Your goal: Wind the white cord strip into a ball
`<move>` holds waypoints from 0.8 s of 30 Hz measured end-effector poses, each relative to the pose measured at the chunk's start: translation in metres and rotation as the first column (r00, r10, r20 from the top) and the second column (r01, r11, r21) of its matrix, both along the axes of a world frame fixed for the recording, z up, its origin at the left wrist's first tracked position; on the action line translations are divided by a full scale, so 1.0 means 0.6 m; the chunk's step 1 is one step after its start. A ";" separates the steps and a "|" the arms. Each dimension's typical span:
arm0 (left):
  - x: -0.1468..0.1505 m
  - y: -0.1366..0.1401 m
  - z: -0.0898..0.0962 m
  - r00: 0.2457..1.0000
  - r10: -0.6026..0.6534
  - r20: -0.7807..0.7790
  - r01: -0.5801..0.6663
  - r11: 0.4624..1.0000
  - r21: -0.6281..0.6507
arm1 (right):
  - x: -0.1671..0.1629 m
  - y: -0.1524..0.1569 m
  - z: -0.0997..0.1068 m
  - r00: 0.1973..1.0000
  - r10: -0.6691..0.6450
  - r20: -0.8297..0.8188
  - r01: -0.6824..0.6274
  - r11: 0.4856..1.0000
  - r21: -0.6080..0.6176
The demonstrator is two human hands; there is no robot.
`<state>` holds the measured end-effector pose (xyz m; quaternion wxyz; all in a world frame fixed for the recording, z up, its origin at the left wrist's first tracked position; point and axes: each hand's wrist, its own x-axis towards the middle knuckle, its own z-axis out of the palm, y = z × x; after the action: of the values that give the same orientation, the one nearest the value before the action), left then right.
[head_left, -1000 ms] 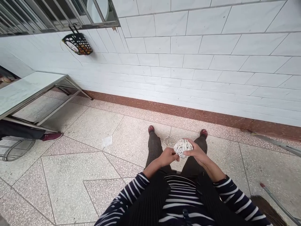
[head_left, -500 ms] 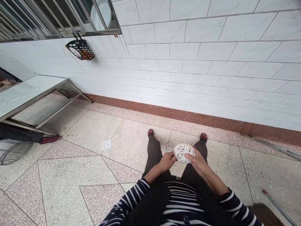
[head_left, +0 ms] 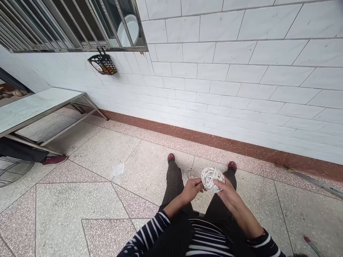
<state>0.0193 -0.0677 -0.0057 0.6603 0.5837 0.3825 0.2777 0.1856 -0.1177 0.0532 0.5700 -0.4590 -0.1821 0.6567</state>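
Note:
A ball of white cord (head_left: 209,178), wound in many crossing strands, is held in front of my body, above the gap between my knees. My right hand (head_left: 227,190) is closed round its right side, the thumb pressed on the front. At the ball's left edge, my left hand (head_left: 191,190) has its fingers pinched together on the cord; the strand between them is mostly hidden. Behind the hands, loose loops of the same cord (head_left: 190,173) lie on the floor between my feet.
A white tiled wall (head_left: 209,85) rises ahead. To the left stand a metal-legged table (head_left: 40,103) and a wire basket (head_left: 14,171), with another person's shoe (head_left: 55,159) nearby. A black basket (head_left: 103,64) hangs under the barred window. Paper (head_left: 118,170) lies on the floor.
The ball has turned a little in my hands, and its strands show in a different pattern. My left fingers have shifted slightly lower along its edge. The camera view has tilted somewhat.

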 end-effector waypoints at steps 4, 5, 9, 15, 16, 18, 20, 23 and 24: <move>0.000 -0.006 -0.011 0.999 0.023 0.047 -0.019 0.996 -0.089 | -0.002 -0.005 0.001 1.000 0.021 0.001 -0.021 1.000 0.001; 0.000 -0.007 -0.013 0.999 0.025 0.042 -0.021 0.995 -0.101 | -0.003 -0.006 0.003 1.000 0.031 0.005 -0.031 1.000 0.003; 0.001 -0.007 -0.015 1.000 0.016 0.007 -0.015 0.994 -0.113 | -0.007 -0.007 0.014 1.000 0.029 0.007 -0.029 0.999 0.015; 0.002 -0.014 -0.006 0.996 -0.065 -0.065 0.068 0.997 0.041 | 0.011 0.009 0.023 0.996 -0.091 0.013 0.091 0.996 -0.002; 0.003 -0.015 -0.005 0.994 -0.085 -0.066 0.089 0.995 0.052 | 0.015 0.012 0.026 0.996 -0.089 0.009 0.089 0.996 -0.004; 0.003 -0.017 -0.008 0.990 -0.123 -0.070 0.127 0.990 0.054 | 0.021 0.018 0.038 0.995 -0.097 0.005 0.097 0.995 -0.002; 0.001 -0.017 -0.017 0.986 -0.143 -0.081 0.146 0.989 0.028 | 0.026 0.023 0.059 0.991 -0.134 0.010 0.134 0.991 0.022; -0.007 -0.016 -0.039 0.984 -0.141 -0.107 0.139 0.990 -0.027 | 0.039 0.029 0.107 0.976 -0.215 0.024 0.213 0.974 0.083; -0.010 -0.015 -0.045 0.984 -0.139 -0.113 0.136 0.990 -0.037 | 0.046 0.029 0.124 0.972 -0.233 0.028 0.229 0.968 0.107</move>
<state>0.0132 -0.0764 -0.0330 0.6632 0.6139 0.3829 0.1916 0.2130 -0.1001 0.1276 0.6617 -0.4603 -0.1724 0.5662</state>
